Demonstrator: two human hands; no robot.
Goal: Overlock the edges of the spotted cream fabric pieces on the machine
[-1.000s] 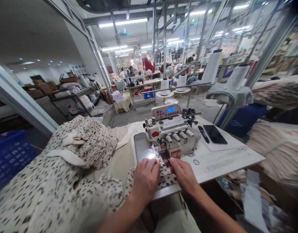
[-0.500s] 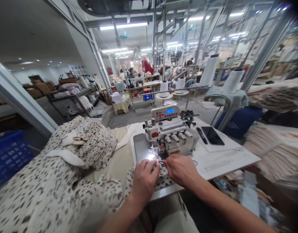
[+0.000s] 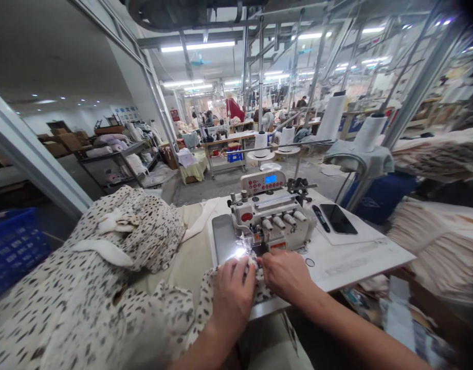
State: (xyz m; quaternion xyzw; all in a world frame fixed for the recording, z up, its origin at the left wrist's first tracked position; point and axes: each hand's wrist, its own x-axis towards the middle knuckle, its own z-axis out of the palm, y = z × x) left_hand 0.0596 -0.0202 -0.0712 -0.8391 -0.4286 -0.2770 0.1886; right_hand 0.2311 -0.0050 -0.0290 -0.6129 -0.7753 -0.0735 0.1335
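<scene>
An overlock sewing machine (image 3: 273, 213) stands on the white table, its lamp shining on the needle area. Just in front of the needle, my left hand (image 3: 235, 288) presses and grips the cream spotted fabric (image 3: 206, 290) with bent fingers. Close beside it on the right, my right hand (image 3: 286, 273) is closed in a pinch at the edge of the same fabric. Part of the cloth lies between and under both hands, and the fingertips of the right hand are partly hidden. A large heap of spotted fabric (image 3: 86, 288) spreads to the left.
On the white tabletop (image 3: 348, 262) lie a phone (image 3: 339, 218), a black marker (image 3: 321, 218) and a small dark ring (image 3: 309, 262). Thread cones (image 3: 369, 132) stand behind. A blue basket (image 3: 16, 246) is far left; stacked fabric (image 3: 433, 246) sits at right.
The view has tilted slightly, so the scene sits a little lower. Both hands stay on the spotted fabric near the needle, with only a slight shift of the fingers.
</scene>
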